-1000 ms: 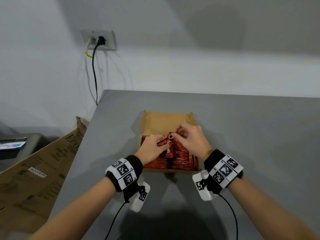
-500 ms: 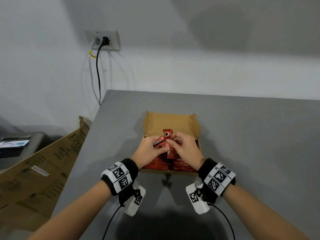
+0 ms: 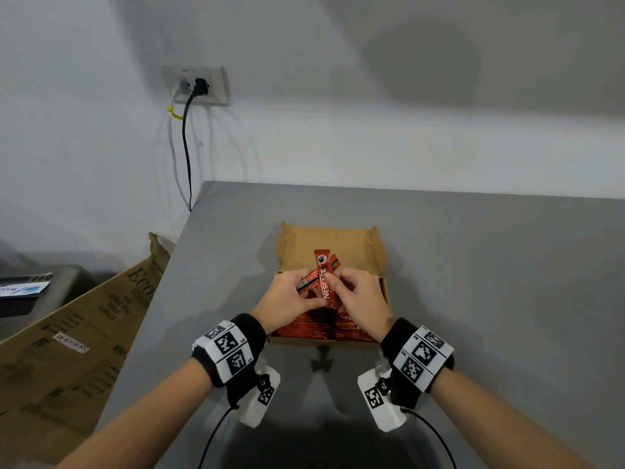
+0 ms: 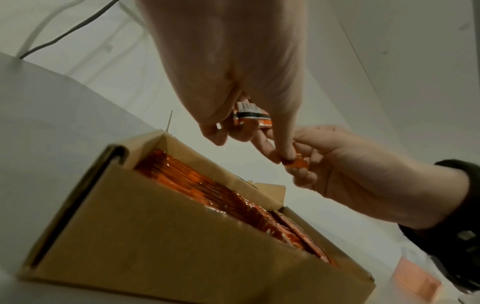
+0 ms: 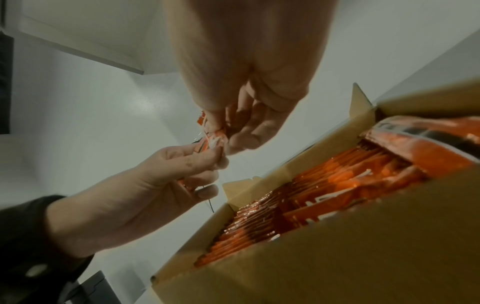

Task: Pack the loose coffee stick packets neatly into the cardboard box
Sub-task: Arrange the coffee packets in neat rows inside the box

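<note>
The open cardboard box (image 3: 333,243) sits mid-table, its lid flap standing at the back and rows of red coffee stick packets (image 3: 314,328) filling it. Both hands hover just above the box. My left hand (image 3: 313,292) and right hand (image 3: 334,286) together pinch a few red packets (image 3: 323,270); one stands upright and another slants left. In the left wrist view the left fingers (image 4: 262,144) curl round the packet ends (image 4: 250,117) above the box (image 4: 182,236). In the right wrist view the right fingertips (image 5: 241,142) pinch a packet (image 5: 211,137) beside the filled box (image 5: 363,236).
The grey table (image 3: 490,282) ends at its left edge close to the box. A large flattened carton (image 3: 74,346) leans below that edge. A wall socket (image 3: 196,84) with two cables hangs behind the table's far left corner.
The hands have drawn closer together and lifted the packets off the packed rows; one packet has swung from lying low to standing upright between the fingers.
</note>
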`<state>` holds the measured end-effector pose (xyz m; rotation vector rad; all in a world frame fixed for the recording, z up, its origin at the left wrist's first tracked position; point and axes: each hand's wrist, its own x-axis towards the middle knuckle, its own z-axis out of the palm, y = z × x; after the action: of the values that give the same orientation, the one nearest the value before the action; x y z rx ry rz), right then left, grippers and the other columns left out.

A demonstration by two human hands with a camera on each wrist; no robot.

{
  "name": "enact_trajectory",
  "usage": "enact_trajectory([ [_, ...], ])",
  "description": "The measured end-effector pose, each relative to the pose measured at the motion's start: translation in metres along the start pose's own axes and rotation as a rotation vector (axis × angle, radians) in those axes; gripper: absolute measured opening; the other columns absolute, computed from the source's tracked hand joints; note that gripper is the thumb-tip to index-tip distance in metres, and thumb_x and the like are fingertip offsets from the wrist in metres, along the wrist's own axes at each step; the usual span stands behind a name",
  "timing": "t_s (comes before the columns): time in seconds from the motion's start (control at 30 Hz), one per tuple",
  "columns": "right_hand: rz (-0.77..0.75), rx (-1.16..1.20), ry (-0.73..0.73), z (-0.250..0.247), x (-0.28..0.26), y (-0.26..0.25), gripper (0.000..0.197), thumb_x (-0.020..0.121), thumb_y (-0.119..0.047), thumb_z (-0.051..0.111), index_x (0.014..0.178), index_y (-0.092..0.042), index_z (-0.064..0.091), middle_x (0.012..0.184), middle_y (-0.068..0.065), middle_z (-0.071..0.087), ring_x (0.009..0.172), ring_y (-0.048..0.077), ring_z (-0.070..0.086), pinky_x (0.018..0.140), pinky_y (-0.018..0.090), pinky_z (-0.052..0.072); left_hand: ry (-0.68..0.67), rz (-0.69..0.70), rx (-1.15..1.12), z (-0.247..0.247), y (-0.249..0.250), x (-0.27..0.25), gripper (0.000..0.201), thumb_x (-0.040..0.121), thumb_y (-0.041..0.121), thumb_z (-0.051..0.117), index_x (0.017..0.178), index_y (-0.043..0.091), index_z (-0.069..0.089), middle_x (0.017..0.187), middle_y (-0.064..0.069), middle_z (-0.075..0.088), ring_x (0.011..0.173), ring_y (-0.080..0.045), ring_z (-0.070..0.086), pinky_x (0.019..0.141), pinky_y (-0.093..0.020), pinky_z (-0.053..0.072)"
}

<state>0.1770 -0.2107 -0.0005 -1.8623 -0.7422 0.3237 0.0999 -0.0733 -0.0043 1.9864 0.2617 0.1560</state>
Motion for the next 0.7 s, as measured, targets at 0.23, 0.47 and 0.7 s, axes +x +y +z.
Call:
enact_trajectory([
  [0.23,-0.041,-0.070,0.017,0.002,0.004,0.002,0.026,0.093,-0.026,0.054,0.070,-0.019,0.065,0.060,-0.002,0.060,0.050,0.005,0.049,0.051,0.016,0.039,0.031,0.013,-0.120,-0.002,0.002,-0.001,0.011,0.081,0.022,0.070,0.090,0.019,0.065,0.080,0.004,0.067,0.075,-0.012,0.063,0.071,-0.025,0.050],
  [0.47,-0.049,-0.124,-0.097,0.002,0.003,0.003,0.025,0.093,-0.025,0.055,0.068,-0.025,0.060,0.054,-0.014,0.055,0.053,0.002,0.050,0.054,0.012,0.034,0.103,0.056,-0.057,-0.008,0.003,0.006,0.004,0.084,0.020,0.066,0.081,0.022,0.064,0.075,0.009,0.066,0.068,-0.001,0.062,0.066,-0.016,0.048],
  [0.7,0.027,-0.108,-0.305,-0.012,0.003,-0.004,0.009,0.091,-0.012,0.058,0.090,-0.014,0.066,0.051,-0.018,0.057,0.044,0.002,0.049,0.061,0.013,0.046,0.109,0.053,0.007,-0.013,-0.003,0.005,0.013,0.082,0.026,0.069,0.085,0.016,0.062,0.074,0.008,0.063,0.063,-0.001,0.058,0.062,-0.016,0.045],
])
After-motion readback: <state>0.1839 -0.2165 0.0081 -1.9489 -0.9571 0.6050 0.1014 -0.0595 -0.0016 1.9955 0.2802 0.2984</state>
